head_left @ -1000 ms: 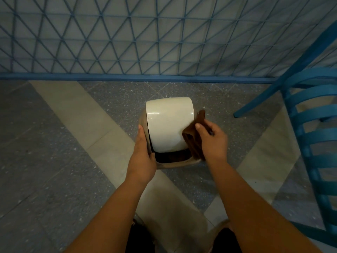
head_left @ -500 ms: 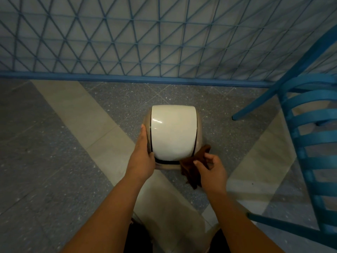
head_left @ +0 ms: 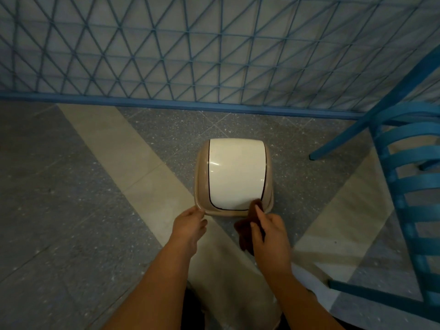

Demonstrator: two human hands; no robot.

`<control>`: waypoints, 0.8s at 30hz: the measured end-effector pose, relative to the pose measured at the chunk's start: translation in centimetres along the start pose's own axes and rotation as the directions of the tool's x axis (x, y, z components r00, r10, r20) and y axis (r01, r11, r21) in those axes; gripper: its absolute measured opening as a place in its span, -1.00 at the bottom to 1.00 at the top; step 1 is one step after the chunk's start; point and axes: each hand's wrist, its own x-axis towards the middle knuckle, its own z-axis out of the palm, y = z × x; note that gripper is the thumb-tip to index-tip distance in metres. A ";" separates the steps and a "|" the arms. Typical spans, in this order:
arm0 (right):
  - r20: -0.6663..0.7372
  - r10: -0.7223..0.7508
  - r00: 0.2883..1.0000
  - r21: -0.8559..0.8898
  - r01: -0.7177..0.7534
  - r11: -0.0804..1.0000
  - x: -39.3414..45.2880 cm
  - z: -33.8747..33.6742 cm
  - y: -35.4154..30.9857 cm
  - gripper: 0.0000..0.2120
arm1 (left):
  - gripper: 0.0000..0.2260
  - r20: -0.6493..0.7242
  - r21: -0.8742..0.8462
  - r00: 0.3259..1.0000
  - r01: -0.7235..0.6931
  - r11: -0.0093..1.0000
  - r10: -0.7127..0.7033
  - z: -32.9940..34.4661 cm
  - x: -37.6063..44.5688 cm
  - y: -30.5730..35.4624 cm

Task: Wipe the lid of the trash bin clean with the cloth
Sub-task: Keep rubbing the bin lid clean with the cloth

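Note:
A small trash bin stands on the floor, its white swing lid level and closed inside a tan rim. My right hand grips a dark brown cloth at the lid's near right corner, where the cloth's top end touches the rim. My left hand touches the near left corner of the rim with its fingertips, fingers loosely bent.
A blue slatted chair stands close on the right, one leg reaching the floor near the bin. A blue lattice fence runs along the back. The floor is grey speckled tile with pale bands.
The lid swung from tilted open back to level. My right hand drew the cloth down from the lid's right side to its near corner. My left hand slid from the bin's left side to the near corner.

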 end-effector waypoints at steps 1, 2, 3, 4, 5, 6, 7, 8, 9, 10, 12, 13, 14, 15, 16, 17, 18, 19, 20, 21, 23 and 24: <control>0.031 -0.019 0.999 -0.032 0.020 0.999 0.3 0.2 0.0 -0.54 | -0.72 0.014 -0.062 1.000 0.012 0.998 -0.011 0.5 0.0 -0.1; 0.073 -0.033 0.997 -0.060 0.037 0.998 0.5 0.6 0.1 -0.52 | -0.75 0.010 -0.110 1.000 0.015 0.994 -0.014 0.9 0.0 -0.1; 0.110 -0.045 0.993 -0.089 0.055 0.995 0.6 0.9 0.1 -0.51 | -0.79 -0.007 -0.148 1.000 0.008 0.989 -0.009 1.1 0.2 -0.1; 0.125 -0.052 0.991 -0.111 0.066 0.992 0.7 1.3 0.0 -0.50 | -0.82 -0.027 -0.171 1.000 -0.006 0.985 0.001 1.3 0.5 0.0; 0.125 -0.057 0.991 -0.115 0.072 0.991 0.9 1.8 -0.3 -0.51 | -0.86 -0.042 -0.180 0.999 -0.018 0.983 0.011 1.4 0.8 0.0; 0.109 -0.067 0.992 -0.110 0.079 0.991 1.0 2.3 -0.8 -0.52 | -0.89 -0.047 -0.171 0.999 -0.026 0.985 0.018 1.4 1.0 0.0; 0.108 -0.089 0.990 -0.117 0.102 0.988 1.1 3.0 -1.6 -0.54 | -0.92 -0.044 -0.158 0.999 -0.033 0.987 0.026 1.4 1.1 0.0; 0.150 -0.148 0.978 -0.126 0.167 0.978 0.9 4.0 -2.3 -0.57 | -0.94 -0.040 -0.143 0.999 -0.037 0.989 0.031 1.5 1.1 0.0; 0.217 -0.184 0.959 -0.148 0.219 0.964 0.8 5.0 -2.9 -0.60 | -0.96 -0.042 -0.132 0.998 -0.042 0.990 0.036 1.5 1.1 -0.1; 0.241 -0.197 0.950 -0.134 0.234 0.963 0.7 5.7 -3.8 -0.65 | -0.96 -0.052 -0.121 0.998 -0.048 0.991 0.042 1.4 1.1 -0.1; 0.238 -0.217 0.947 -0.200 0.266 0.943 0.8 6.3 -4.2 -0.66 | -0.95 -0.072 -0.112 0.997 -0.048 0.992 0.041 1.4 1.2 -0.2; 0.279 -0.223 0.934 -0.213 0.287 0.934 0.7 5.9 -3.8 -0.69 | -0.93 -0.070 -0.123 0.997 -0.043 0.992 0.035 1.4 1.3 -0.2; 0.339 -0.254 0.906 -0.241 0.345 0.907 0.7 5.3 -3.0 -0.62 | -0.92 -0.063 -0.137 0.998 -0.040 0.990 0.031 1.5 1.2 -0.2; 0.388 -0.281 0.878 -0.283 0.404 0.870 0.9 4.5 -1.9 -0.48 | -0.93 -0.057 -0.153 0.998 -0.040 0.987 0.032 1.5 1.3 -0.2; 0.407 -0.288 0.867 -0.304 0.425 0.852 1.2 3.4 -0.8 -0.39 | -0.93 -0.054 -0.160 0.998 -0.042 0.986 0.033 1.6 1.4 -0.1; 0.396 -0.291 0.871 -0.355 0.437 0.827 1.4 2.1 0.1 -0.35 | -0.92 -0.052 -0.163 0.998 -0.043 0.986 0.035 1.7 1.5 0.0; 0.362 -0.284 0.888 -0.372 0.417 0.829 1.5 1.1 1.0 -0.34 | -0.91 -0.053 -0.160 0.998 -0.043 0.986 0.034 1.7 1.5 0.1; 0.307 -0.258 0.916 -0.371 0.365 0.854 1.7 0.4 1.6 -0.35 | -0.90 -0.057 -0.155 0.998 -0.044 0.987 0.035 1.7 1.6 0.1; 0.273 -0.229 0.934 -0.378 0.323 0.867 1.7 -0.2 2.0 -0.36 | -0.89 -0.064 -0.149 0.998 -0.038 0.988 0.029 1.7 1.6 0.2; 0.249 -0.235 0.940 -0.409 0.322 0.854 1.5 -0.7 2.3 -0.37 | -0.88 -0.070 -0.148 0.997 -0.032 0.988 0.022 1.7 1.7 0.2; 0.188 -0.225 0.956 -0.374 0.282 0.883 1.1 -1.3 3.0 -0.43 | -0.85 -0.090 -0.176 0.996 -0.034 0.984 0.018 1.7 1.6 0.4; 0.145 -0.162 0.976 -0.306 0.200 0.931 1.0 -1.7 3.0 -0.46 | -0.83 -0.110 -0.209 0.994 -0.048 0.977 0.025 1.6 1.5 0.6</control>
